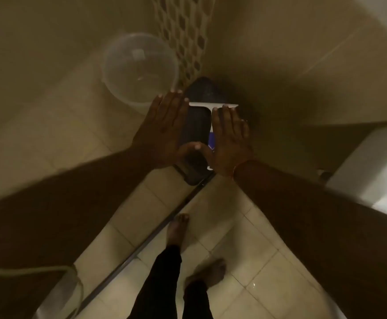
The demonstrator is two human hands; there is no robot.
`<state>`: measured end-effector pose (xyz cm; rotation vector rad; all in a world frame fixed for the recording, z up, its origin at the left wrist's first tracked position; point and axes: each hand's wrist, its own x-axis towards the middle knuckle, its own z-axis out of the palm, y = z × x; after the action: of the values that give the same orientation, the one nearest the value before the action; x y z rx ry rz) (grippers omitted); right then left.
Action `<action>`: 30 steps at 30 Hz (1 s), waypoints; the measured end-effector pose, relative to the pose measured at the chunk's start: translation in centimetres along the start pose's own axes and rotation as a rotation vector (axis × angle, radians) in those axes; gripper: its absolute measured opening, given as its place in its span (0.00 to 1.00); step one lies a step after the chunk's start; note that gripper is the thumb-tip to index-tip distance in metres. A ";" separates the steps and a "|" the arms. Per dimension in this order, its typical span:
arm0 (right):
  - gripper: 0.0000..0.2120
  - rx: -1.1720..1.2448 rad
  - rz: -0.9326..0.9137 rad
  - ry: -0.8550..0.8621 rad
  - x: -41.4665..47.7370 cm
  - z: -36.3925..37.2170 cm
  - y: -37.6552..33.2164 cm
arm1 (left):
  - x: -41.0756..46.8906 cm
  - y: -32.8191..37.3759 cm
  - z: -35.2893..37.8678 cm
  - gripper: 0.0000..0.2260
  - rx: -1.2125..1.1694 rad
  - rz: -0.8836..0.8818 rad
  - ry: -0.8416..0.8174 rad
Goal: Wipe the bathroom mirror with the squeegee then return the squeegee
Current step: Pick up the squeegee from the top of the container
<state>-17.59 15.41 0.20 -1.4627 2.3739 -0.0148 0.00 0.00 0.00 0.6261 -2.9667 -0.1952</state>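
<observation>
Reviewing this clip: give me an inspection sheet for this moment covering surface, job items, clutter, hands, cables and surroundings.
Surface: tiled floor, pale, glossy; dim light.
Job's things: squeegee, white blade and handle, lying over a dark mat near the wall; mirror not identifiable in this view.
Clutter: clear plastic bucket standing on the floor left of the squeegee.
Hands: left hand and right hand both flat, fingers spread, holding nothing, above the squeegee, one to each side of its handle; thumbs meet.
Cables: nothing seen.
Surroundings: patterned tile strip on the wall; metal floor strip; bare feet below; white fixture at right.
</observation>
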 end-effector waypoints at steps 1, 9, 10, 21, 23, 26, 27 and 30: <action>0.51 0.039 0.024 -0.033 0.7 1.0 0.2 | 0.2 -0.2 1.0 0.53 0.012 0.003 -0.019; 0.45 0.415 0.397 -0.135 6.0 6.3 1.1 | 0.9 -0.3 7.4 0.53 0.017 -0.013 -0.047; 0.43 0.454 0.442 -0.140 6.5 6.8 1.0 | 0.9 -0.3 7.9 0.53 0.028 -0.015 -0.049; 0.17 0.955 0.764 0.023 7.8 9.0 -0.8 | 0.8 -0.9 9.3 0.55 0.025 -0.132 -0.038; 0.16 0.998 0.760 0.072 7.0 8.5 -1.1 | 1.2 -1.4 8.3 0.54 0.036 -0.144 -0.007; 0.14 1.066 0.731 0.131 5.3 6.6 -1.8 | 1.8 -2.0 5.8 0.54 0.075 -0.119 0.037; 0.15 1.085 0.710 0.157 5.0 5.7 -2.1 | 2.1 -2.2 4.8 0.54 0.096 -0.101 0.063; 0.14 1.105 0.639 0.214 3.8 1.9 -2.9 | 3.2 -2.2 1.3 0.52 0.118 -0.070 0.155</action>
<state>-16.05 11.09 -2.17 -0.1873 2.1966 -1.1401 -2.17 -3.14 -1.38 0.7249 -2.8243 0.0234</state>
